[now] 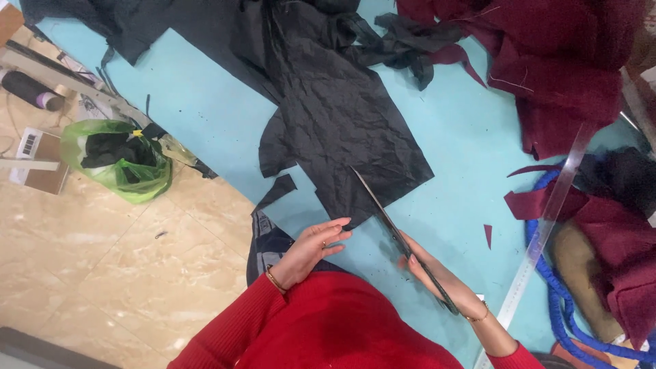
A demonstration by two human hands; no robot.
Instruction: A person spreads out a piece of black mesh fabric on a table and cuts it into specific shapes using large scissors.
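A crumpled black fabric piece (342,116) lies spread on the light blue table (205,102). My right hand (437,273) grips long dark scissors (383,212), whose blades lie across the fabric's near edge with the tip on the cloth. My left hand (311,249) rests flat, fingers stretched toward the fabric's near corner and just touching it. Red sleeves cover both of my arms, and each wrist carries a thin bangle.
Maroon fabric (560,61) is heaped at the upper right, with a clear ruler (547,225) and a blue cord (560,307) beside it. Small black (277,191) and maroon (487,234) scraps lie on the table. A green bag (116,160) of scraps sits on the tiled floor.
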